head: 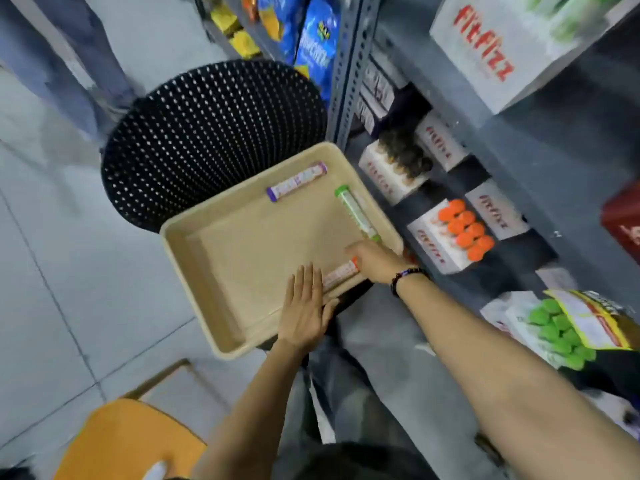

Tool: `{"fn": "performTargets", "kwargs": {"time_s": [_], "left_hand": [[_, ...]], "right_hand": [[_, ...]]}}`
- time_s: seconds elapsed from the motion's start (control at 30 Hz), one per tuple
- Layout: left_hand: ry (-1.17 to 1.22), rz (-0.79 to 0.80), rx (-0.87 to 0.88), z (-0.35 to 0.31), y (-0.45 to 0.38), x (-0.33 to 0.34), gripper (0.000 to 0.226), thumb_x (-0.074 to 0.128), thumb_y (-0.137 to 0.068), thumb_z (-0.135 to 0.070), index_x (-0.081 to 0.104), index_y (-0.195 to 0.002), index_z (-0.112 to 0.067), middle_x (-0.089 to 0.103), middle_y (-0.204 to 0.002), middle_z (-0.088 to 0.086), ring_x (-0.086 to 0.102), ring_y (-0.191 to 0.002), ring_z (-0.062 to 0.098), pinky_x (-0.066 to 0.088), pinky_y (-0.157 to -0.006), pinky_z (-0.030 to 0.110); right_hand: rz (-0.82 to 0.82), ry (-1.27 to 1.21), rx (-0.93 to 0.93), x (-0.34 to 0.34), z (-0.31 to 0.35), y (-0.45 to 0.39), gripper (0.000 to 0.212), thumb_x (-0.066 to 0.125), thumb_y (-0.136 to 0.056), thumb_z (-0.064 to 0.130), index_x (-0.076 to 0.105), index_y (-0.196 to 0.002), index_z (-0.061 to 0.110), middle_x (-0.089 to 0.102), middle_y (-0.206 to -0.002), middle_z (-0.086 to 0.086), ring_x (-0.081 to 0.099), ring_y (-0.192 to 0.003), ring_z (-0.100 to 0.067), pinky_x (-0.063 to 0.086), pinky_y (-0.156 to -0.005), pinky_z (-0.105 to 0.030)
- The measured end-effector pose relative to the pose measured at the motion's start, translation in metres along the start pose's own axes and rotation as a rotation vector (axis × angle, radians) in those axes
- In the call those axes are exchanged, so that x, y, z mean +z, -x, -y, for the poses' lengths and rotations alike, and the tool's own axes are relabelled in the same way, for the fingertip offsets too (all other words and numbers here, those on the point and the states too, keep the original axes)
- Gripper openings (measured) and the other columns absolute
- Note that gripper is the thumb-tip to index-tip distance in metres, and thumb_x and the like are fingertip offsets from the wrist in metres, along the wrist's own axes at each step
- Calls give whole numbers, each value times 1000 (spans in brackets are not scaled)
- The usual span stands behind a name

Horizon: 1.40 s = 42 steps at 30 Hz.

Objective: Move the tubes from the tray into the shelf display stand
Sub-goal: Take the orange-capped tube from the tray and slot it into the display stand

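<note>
**Orange tube not yet gripped; tray perched on the basket**

No tube is seen to be held at this moment. The left hand [304,306] is laid flat, fingers spread, on the near right part of the shallow beige plastic tray [194,271], with its fingertips touching the end of the white tube with the orange cap [341,274]. The right hand [372,261] is reached over the other end of this tube, close to the cap; its fingers are turned away from the camera, so it cannot be told whether they are closed on anything.

Two more tubes are left in the tray: a white tube with purple caps [297,181] near the far wall, and a white tube with green caps [356,212] along the right wall. The tray is rested on the black perforated round basket [207,133] in the upper left of the centre, and it overhangs the basket toward the person.

The white cardboard display stand with orange-capped tubes [453,235] is seen at the right of the centre, on the grey metal shelf [519,150], and it looks nearly full.

Some risks can be judged from here. If the tray is pressed too hard at its near edge, it may be tipped off the basket. The round tube may be rolled away under the fingers if it is pinched only at the end. A tube may also be put into a stand of the wrong colour, because similar stands are placed just beside.
</note>
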<state>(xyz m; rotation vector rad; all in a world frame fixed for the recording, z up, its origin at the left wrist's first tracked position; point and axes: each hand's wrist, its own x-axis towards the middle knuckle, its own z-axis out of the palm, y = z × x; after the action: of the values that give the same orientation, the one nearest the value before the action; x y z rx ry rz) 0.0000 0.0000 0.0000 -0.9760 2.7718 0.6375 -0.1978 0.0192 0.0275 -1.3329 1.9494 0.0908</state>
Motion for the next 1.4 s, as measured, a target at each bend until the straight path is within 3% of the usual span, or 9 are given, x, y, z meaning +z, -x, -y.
{"fn": "performTargets", "kwargs": {"time_s": [0.13,0.27,0.43,0.57,0.67,0.9,1.03,1.17,1.4], "left_hand": [[2,8,-59,1,-1,7,66,27,-91,-44,34,-137,4,40,-141,26,39,-129,42,29,-105,55],[-21,23,-44,2,-1,12,63,25,-92,-40,28,-141,-1,35,-145,24,34,-133,40,26,-108,53],[-27,56,-46,4,-1,13,61,26,-94,-41,20,-144,-5,25,-150,23,24,-137,41,17,-113,51],[-7,30,-44,3,-1,12,61,36,-93,-39,28,-141,-2,33,-146,25,31,-134,43,25,-109,53],[10,17,-32,4,-1,14,61,31,-94,-40,30,-140,0,36,-143,27,33,-132,44,26,-108,54],[29,52,-35,7,-1,17,63,34,-98,-37,12,-143,1,14,-153,24,8,-142,37,5,-117,45],[3,14,80,-17,-1,0,63,36,-97,-35,15,-142,5,19,-151,25,13,-141,38,10,-117,46],[30,-54,325,-81,0,-30,68,21,-92,-41,25,-138,8,30,-146,28,25,-137,41,18,-113,47],[63,-102,742,-230,7,-62,65,26,-92,-37,34,-133,13,36,-139,34,34,-130,47,29,-108,54]], "right_hand": [[73,-13,49,4,-10,-16,49,37,-89,-10,51,-132,10,51,-137,-14,50,-122,-31,43,-102,-36],[100,81,25,8,-9,-27,34,42,-82,-12,64,-103,3,61,-110,-17,60,-101,-33,42,-74,-30],[172,186,5,0,-6,-28,31,47,-86,-6,60,-111,6,45,-123,-15,55,-101,-34,49,-91,-41],[175,17,26,-15,-5,-12,27,49,-85,1,55,-112,6,49,-115,-13,55,-98,-31,48,-85,-36],[79,-192,59,-28,-1,12,26,54,-82,3,57,-107,8,55,-100,-9,52,-91,-22,41,-74,-28],[-300,-427,80,-49,5,78,38,56,-78,-5,67,-110,11,65,-119,-9,58,-109,-20,42,-89,-21],[-529,-408,166,-60,-6,144,37,57,-77,0,71,-104,21,63,-90,18,53,-86,-9,32,-73,6],[-654,-440,225,-70,-20,229,36,60,-77,-1,71,-105,19,68,-101,-1,57,-89,-17,45,-83,-28],[-882,-403,424,-72,-65,401,36,64,-73,-7,71,-105,8,70,-107,-11,61,-96,-17,45,-85,-26]]}}
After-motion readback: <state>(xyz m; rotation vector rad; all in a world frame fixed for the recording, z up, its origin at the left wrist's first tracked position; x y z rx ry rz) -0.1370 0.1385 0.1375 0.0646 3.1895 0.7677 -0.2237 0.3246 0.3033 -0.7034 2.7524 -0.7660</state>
